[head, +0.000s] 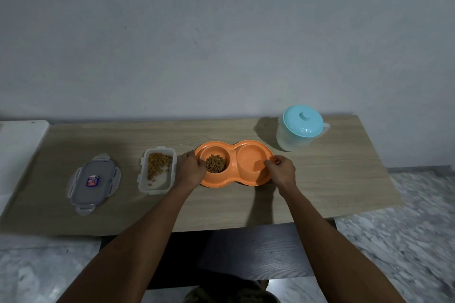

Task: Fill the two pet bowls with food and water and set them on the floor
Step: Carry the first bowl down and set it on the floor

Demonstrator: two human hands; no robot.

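The orange double bowl point(234, 163) sits mid-worktop point(320, 192), kibble point(215, 163) in its left cup, the right cup probably holding water, though that is hard to tell. The left hand point(190, 171) and right hand point(280, 170) pinch the rim at opposite ends, fingers point(270, 163) curled over it. It looks light, stiff and slick, so it wants level carrying; the open food box point(157, 171) crowds the left, the jug point(299, 133) stands clear behind, with open floor point(406, 241) near the front edge.

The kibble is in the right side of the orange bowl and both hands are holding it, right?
Not quite. In the head view the kibble sits in the left side of the orange bowl. The left hand and right hand do hold its ends.
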